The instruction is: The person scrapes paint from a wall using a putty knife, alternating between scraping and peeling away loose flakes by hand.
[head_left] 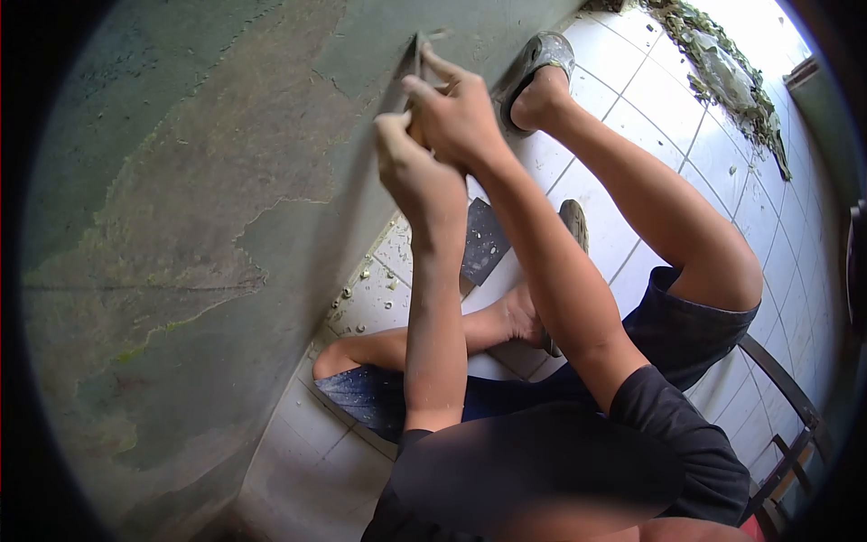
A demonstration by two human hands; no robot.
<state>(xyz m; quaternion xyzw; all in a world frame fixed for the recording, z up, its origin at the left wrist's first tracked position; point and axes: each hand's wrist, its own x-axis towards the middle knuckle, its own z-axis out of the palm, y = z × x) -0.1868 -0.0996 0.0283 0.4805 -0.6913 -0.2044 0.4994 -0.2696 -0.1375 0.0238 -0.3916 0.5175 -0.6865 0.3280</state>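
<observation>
My right hand (459,113) is closed around a scraper (417,56), a finger stretched along toward its thin, dark blade. The blade meets the green painted wall (298,235), and a small pale flake (440,34) shows beside its tip. Just below, my left hand (406,167) is wrapped around the yellowish handle end, most of which is hidden by my fingers. To the left of my hands, the wall has a broad brownish patch (181,217) with ragged paint edges.
White floor tiles (623,181) carry paint chips (361,298) along the wall. A dark grey square piece (486,242) lies between my legs. Heaped flakes (750,108) with a plastic bag (722,77) lie at upper right. A dark-framed chair (786,379) stands at lower right.
</observation>
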